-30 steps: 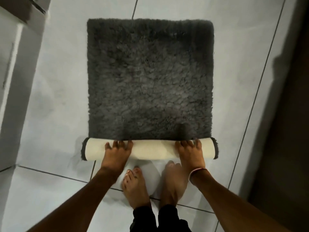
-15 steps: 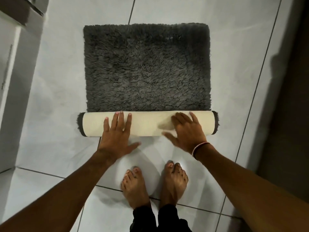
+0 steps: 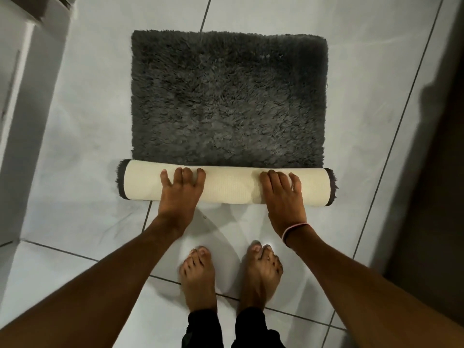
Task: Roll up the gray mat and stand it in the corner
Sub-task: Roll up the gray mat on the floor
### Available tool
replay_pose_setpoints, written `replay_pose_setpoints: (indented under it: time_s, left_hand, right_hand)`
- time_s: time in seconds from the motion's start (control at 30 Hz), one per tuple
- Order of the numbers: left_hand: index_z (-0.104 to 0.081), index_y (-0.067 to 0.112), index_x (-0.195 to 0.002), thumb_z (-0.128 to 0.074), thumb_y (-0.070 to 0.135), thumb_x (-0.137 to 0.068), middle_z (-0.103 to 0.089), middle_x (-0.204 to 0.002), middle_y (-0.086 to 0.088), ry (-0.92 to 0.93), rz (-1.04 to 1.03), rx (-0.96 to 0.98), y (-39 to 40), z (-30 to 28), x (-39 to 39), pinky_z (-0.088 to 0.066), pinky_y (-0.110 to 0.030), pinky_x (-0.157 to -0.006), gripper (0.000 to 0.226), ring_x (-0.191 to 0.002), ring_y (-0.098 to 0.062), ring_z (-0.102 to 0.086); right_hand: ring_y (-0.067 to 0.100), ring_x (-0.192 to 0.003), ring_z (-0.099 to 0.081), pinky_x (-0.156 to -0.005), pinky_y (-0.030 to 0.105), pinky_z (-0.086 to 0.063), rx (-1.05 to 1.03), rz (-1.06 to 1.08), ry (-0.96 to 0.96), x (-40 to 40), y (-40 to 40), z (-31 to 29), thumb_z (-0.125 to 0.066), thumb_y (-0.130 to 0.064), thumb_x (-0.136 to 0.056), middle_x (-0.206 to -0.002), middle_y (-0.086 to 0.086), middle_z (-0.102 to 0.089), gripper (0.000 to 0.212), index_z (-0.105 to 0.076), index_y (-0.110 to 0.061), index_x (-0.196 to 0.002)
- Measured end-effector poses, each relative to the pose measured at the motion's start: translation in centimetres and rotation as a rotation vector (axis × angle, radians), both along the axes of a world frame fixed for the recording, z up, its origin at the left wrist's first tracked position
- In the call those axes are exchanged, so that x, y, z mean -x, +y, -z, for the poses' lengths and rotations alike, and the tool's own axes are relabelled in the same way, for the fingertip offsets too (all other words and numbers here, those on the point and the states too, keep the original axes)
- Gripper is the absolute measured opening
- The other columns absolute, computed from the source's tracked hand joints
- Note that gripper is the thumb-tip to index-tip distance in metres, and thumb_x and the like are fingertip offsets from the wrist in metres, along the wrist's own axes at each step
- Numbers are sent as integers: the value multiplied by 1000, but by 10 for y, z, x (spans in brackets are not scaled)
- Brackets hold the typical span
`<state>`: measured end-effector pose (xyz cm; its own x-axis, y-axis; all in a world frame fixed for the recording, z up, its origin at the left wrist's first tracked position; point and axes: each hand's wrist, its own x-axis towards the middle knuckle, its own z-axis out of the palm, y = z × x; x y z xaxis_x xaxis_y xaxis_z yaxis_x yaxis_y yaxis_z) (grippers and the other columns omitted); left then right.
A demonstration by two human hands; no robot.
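The gray shag mat (image 3: 229,96) lies on the pale tiled floor (image 3: 75,146) in the upper middle of the frame, its far part still flat with the pile facing up. Its near edge is rolled into a tube (image 3: 226,186) that runs across the centre of the frame, showing the cream ribbed backing on the outside and tufts of gray pile at both ends. No brand, label or writing can be read on the mat or its backing.

The left hand (image 3: 179,190) rests palm down on the left half of the tube, fingers spread and curled over its top toward the flat pile. The right hand (image 3: 283,194) presses the right half the same way, fingers draped over the crest; neither hand closes around the roll. A thin pink band (image 3: 293,228) circles the right wrist.

Two bare feet (image 3: 231,275) stand on the tiles just below the tube, with dark trouser cuffs at the bottom edge. A white cabinet (image 3: 22,96) fills the left side, and a dark surface (image 3: 431,172) the right.
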<state>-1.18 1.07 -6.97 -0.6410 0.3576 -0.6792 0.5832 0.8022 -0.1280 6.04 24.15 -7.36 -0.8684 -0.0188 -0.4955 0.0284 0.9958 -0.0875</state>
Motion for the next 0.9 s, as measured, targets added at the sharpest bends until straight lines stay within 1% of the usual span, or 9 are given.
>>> replay_pose_setpoints:
  time_s: [0.27,0.4,0.53,0.6,0.63,0.7,0.77,0.83,0.9]
  left_hand:
    - [-15,16,-157,-64,27,-94,-40,-155,-16,-218,-54,-30,-13,-17,-17,-27,-58,-122,80,-143,-33,-39]
    - [-13,20,-158,-71,29,-90,-33,-158,-17,-274,-223,-150,-13,-21,18,-15,-61,-125,90,-148,-34,-30]
    - [-20,20,-158,-64,20,-95,-29,-161,-19,28,-157,-339,-17,-24,43,-15,-59,-124,77,-150,-35,-27]
    - [-26,14,-156,-55,28,-99,-36,-158,-22,141,-100,-425,-19,-23,45,-23,-57,-124,66,-147,-37,-34]
    - [-22,12,-157,-52,41,-99,-32,-160,-23,125,-88,-402,-19,-21,45,-21,-58,-124,72,-149,-38,-30]
    - [-5,8,-159,-58,65,-86,-15,-165,-25,61,-32,-257,-15,-13,43,-14,-61,-125,107,-153,-39,-15]
    - [-1,6,-158,-75,59,-76,-14,-163,-27,106,22,-178,-8,0,44,-15,-64,-123,123,-152,-42,-14]
    - [-10,6,-155,-82,38,-77,-27,-158,-27,178,18,-176,-2,10,48,-24,-65,-120,111,-147,-43,-27]
    - [-16,7,-152,-82,25,-77,-36,-151,-26,214,6,-182,-1,15,50,-29,-65,-118,102,-140,-42,-36]
  right_hand:
    - [31,-148,-29,-123,63,-16,43,-14,-273,-21,-11,-25,-66,-10,-90,-159,10,-34,77,-22,-13,-153]
    - [29,-142,-40,-124,61,-14,7,1,-96,2,1,-31,-64,-8,-89,-151,9,-46,73,-29,-17,-151]
    - [37,-135,-48,-122,60,-23,51,3,117,16,18,-30,-62,-7,-89,-144,18,-54,58,-44,-9,-145]
    - [38,-143,-39,-122,63,-20,42,-28,115,23,17,-25,-55,-21,-96,-153,22,-43,58,-37,-7,-149]
    - [39,-147,-32,-122,65,-18,34,-43,79,27,15,-20,-53,-35,-98,-158,23,-35,67,-30,-6,-153]
    - [41,-150,-23,-120,67,-17,-12,-63,4,36,13,-12,-62,-58,-88,-162,24,-24,97,-17,-5,-156]
    - [42,-147,-26,-119,69,-19,-91,-53,5,46,9,-4,-78,-46,-78,-160,25,-27,107,-16,-5,-155]
    - [42,-139,-36,-116,69,-25,-125,-3,47,55,2,6,-80,-23,-76,-152,24,-38,94,-25,-5,-150]
    - [41,-130,-43,-114,69,-28,-146,57,82,59,-6,13,-80,-16,-71,-144,22,-45,89,-32,-6,-145]
